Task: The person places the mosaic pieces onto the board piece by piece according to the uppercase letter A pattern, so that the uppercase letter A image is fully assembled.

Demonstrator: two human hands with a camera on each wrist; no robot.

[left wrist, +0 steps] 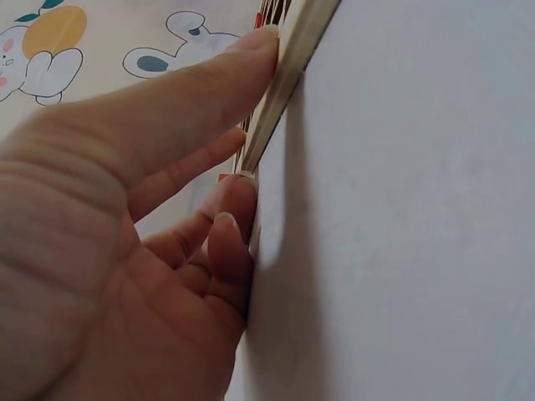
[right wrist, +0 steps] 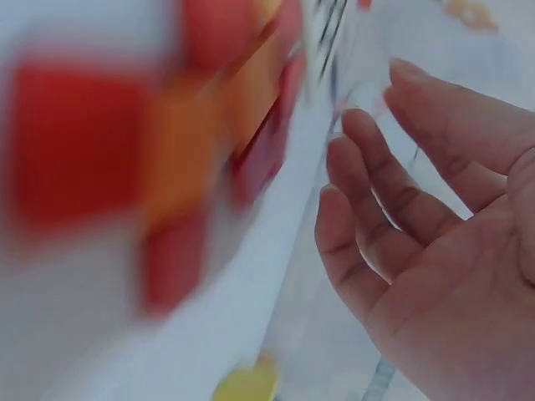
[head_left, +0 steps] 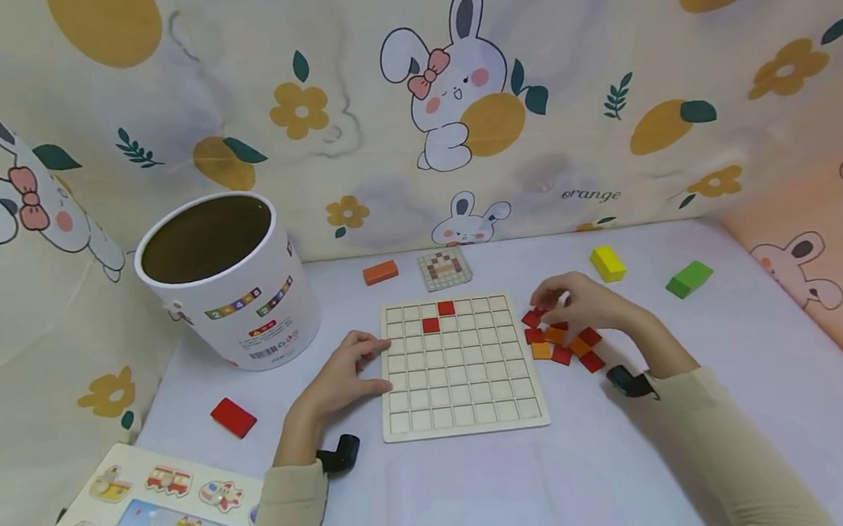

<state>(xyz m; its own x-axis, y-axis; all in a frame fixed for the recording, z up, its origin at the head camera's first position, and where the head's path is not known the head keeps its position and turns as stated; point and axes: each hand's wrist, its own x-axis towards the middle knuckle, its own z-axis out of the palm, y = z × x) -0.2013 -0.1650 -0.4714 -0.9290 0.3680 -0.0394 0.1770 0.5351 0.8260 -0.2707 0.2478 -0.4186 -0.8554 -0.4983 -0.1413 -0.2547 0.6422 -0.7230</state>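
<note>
At ten o'clock from the grid board (head_left: 460, 375) stands the bucket (head_left: 297, 307), at eight the puzzle (head_left: 140, 492). The left hand (head_left: 339, 376) touches the board's nine o'clock edge, fingers spread. At three o'clock the right hand (head_left: 586, 304), fingers loosely bent, partly hides the tile pile (head_left: 561, 355); whether it touches a tile, I cannot tell. Two red tiles (head_left: 430, 326) lie on the board.
</note>
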